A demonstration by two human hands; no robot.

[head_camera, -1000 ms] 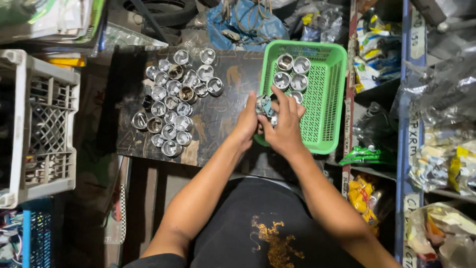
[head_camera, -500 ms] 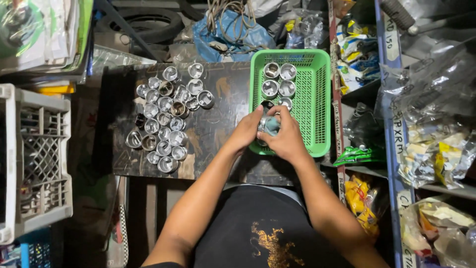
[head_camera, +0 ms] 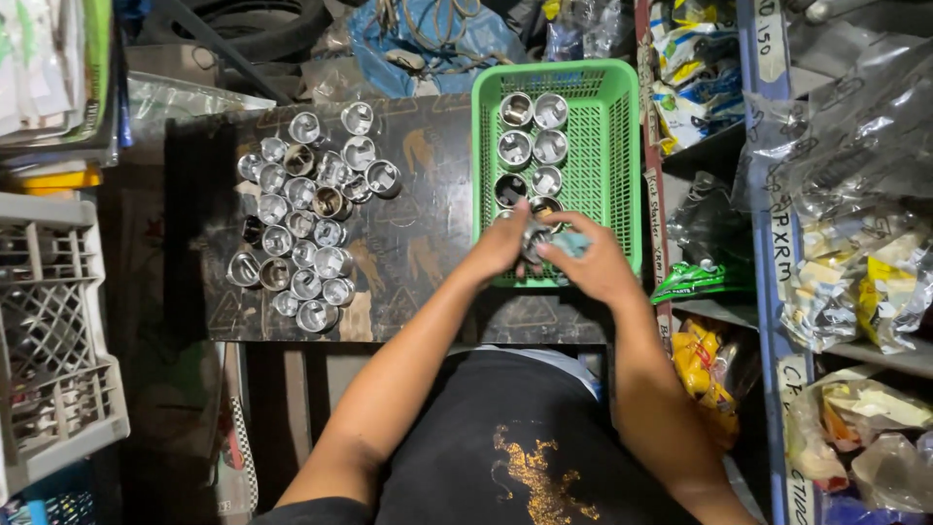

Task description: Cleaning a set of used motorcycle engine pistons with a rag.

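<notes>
In the head view, both hands are working together over the near end of the green plastic basket. The left hand and the right hand are closing around one metal cylinder piece, fingers pinching it between them; a bit of pale blue cloth is showing under the right fingers. Compared with a second ago, the hands are sitting closer together and the piece is being turned or wiped rather than set down, so this one looks mid-handling. Toward twelve o'clock inside the basket, about seven similar shiny cylinders are standing in two rows. At nine o'clock from the hands, a larger cluster of cylinders is waiting on the dark tabletop. A grey crate is sitting at the far left.
</notes>
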